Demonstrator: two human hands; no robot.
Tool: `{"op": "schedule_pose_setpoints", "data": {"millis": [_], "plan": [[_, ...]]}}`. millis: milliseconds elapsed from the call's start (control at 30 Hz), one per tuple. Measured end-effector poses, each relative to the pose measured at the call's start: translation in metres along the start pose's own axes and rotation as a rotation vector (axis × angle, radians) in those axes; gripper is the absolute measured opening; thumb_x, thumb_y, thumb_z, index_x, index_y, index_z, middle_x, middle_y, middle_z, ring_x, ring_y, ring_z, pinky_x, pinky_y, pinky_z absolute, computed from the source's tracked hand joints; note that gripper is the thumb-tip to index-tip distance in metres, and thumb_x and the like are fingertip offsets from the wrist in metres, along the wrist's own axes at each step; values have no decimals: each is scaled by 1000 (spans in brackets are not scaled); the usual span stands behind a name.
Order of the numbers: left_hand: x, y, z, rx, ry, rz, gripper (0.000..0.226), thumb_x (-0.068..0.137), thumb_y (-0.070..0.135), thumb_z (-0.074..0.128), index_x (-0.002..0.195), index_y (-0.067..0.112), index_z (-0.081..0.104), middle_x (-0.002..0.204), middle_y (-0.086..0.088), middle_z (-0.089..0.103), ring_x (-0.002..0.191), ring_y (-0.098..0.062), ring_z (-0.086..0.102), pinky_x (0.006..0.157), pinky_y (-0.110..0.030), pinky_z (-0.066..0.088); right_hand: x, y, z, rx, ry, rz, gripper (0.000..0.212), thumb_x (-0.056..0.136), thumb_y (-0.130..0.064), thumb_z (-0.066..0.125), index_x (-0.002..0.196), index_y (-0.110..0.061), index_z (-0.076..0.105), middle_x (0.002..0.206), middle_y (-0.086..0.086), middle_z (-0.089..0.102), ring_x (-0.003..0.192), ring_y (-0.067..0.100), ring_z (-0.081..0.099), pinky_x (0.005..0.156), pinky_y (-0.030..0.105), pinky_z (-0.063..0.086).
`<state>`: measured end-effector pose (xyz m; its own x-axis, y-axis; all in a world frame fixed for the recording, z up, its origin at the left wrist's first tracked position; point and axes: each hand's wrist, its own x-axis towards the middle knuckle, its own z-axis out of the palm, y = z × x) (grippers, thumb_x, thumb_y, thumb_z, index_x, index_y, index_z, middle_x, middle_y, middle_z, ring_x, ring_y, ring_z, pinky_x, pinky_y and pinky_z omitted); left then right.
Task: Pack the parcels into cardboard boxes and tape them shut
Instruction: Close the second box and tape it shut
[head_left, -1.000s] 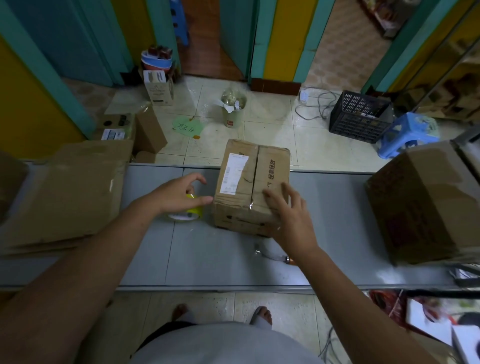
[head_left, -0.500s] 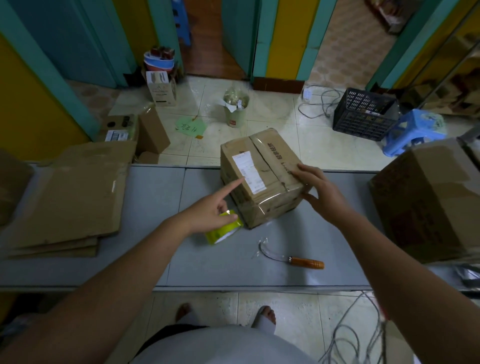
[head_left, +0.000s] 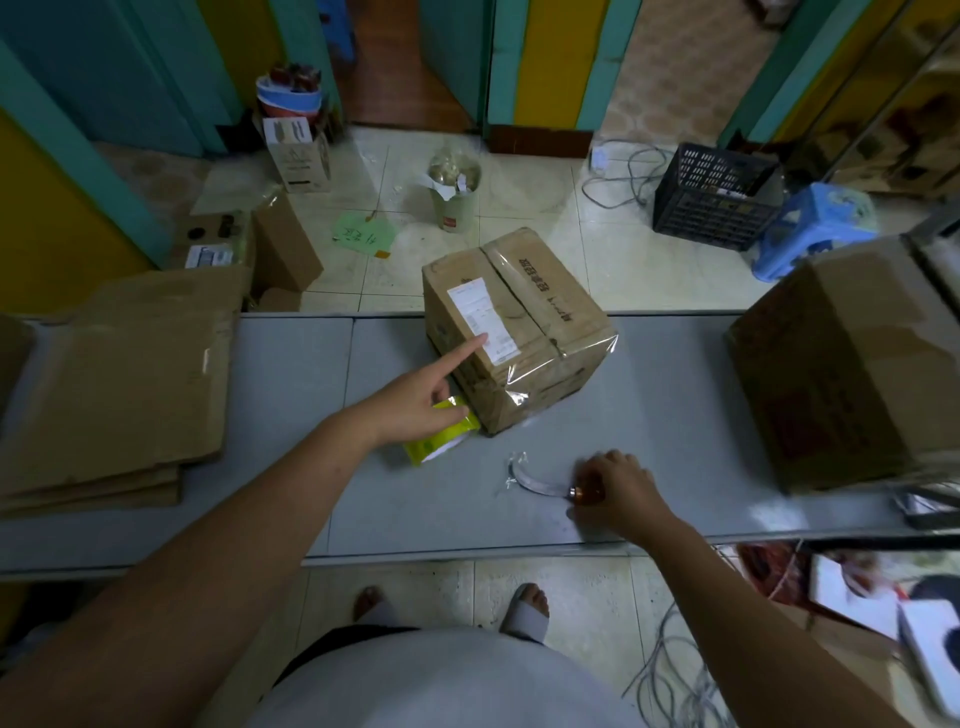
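Brown cardboard box (head_left: 519, 332), taping almost done
left hand (head_left: 410, 405) holds yellow tape roll (head_left: 441, 441), right hand (head_left: 618, 488) grips wooden-handled knife (head_left: 530, 480); probably cut next

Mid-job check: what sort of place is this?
Probably a small parcel-packing station, shop or home: a taped cardboard box bearing a shipping label on a grey table, flattened cardboard stacked at left, and a yellow tape roll.

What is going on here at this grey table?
A person is taping a cardboard box shut on the table. The left hand holds a yellow tape roll beside the box, its index finger stretched onto the box's top edge. The right hand grips the handle of a curved knife lying on the table, likely to cut the tape.
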<state>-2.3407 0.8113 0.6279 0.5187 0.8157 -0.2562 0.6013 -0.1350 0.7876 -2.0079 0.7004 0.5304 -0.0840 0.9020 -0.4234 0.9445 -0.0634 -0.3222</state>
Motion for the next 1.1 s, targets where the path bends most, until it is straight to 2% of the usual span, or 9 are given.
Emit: {"op": "schedule_pose_setpoints", "data": {"millis": [167,300,433,600,767,867,933,1033,1100], "plan": [[-1,0,-2,-14,-16,-17,99,97,23,71,147,79,6,77,-9,50,67,-19,50,70,-42,53,-13,-7,-14,240,-14,-62,17,88,-32,81,100,-27,71,105,-4,64,102,20,63,95,37,52],[-2,2,-7,-29,-47,-31,98,97,22,70,148,78,8,75,-7,47,67,-18,47,67,-39,50,-44,-36,-43,691,51,-138,10,95,-19,75,103,-23,71,100,-3,71,93,21,72,78,29,59],[-3,6,-9,-57,-71,-61,97,96,21,70,149,77,11,74,-10,51,67,-20,51,70,-46,55,-63,-89,-68,858,103,-192,7,102,-16,64,108,-18,67,93,5,68,75,25,72,65,26,57],[-9,17,-9,-124,-66,-83,96,98,11,66,158,63,13,89,5,63,58,-1,58,64,-19,50,-58,-129,-65,850,102,-91,13,104,-33,61,108,-21,65,84,4,74,50,22,61,48,31,51],[-16,35,-10,-122,-60,-88,93,101,6,63,164,50,11,146,-23,57,71,19,64,61,-6,47,-58,-143,-67,816,109,-1,17,103,-35,62,105,-18,65,78,5,75,42,16,52,42,26,44],[-19,43,-10,-68,-43,-82,91,102,9,62,165,49,10,154,-24,48,123,-10,59,91,-29,55,-51,-151,-75,786,100,39,22,104,-37,60,107,-15,63,75,6,74,40,15,52,40,25,43],[-20,44,-10,-22,-20,-81,89,102,12,63,165,48,11,152,-24,49,130,-21,51,101,-33,47,-45,-158,-83,728,50,61,24,106,-38,57,111,-16,62,75,6,75,39,14,52,40,25,43],[-16,37,-8,111,4,-64,88,101,19,63,164,51,11,140,-19,60,116,-6,53,72,-15,49,-32,-171,-98,625,-65,77,29,109,-36,49,118,-11,61,80,8,76,38,14,51,41,25,43],[-13,35,-10,208,-10,-63,88,101,23,62,164,52,8,137,-18,62,115,-17,60,62,-10,43,-22,-180,-109,581,-165,88,35,111,-32,44,125,-4,58,83,10,77,36,13,50,42,23,44]]}}
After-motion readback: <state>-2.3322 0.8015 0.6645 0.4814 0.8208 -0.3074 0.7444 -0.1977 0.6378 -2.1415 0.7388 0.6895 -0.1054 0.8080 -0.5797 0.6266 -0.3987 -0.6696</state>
